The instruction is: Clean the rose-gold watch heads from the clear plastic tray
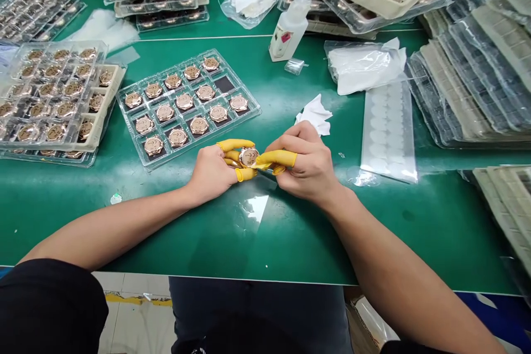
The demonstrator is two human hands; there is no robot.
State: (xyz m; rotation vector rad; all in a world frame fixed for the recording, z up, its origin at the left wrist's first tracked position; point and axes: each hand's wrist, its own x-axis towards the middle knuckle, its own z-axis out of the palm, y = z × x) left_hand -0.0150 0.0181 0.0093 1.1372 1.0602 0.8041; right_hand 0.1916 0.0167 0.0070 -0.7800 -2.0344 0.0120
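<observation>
**One watch case in hand, tray nearly full**

Both grips are closed on one gold watch case [249, 156]. The left hand [211, 171] and right hand [309, 168] pinch it just above the bench [290, 232]. Behind them, the clear tray [254, 113] appears full except for one dark slot.

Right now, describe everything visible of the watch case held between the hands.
The watch case is small, round and rose-gold, metallic-looking, with its pale dial facing up. It is held above the green mat, pinched between the left hand and right hand, whose fingers wear yellow cots. A pale scrap touches its right edge.
</observation>
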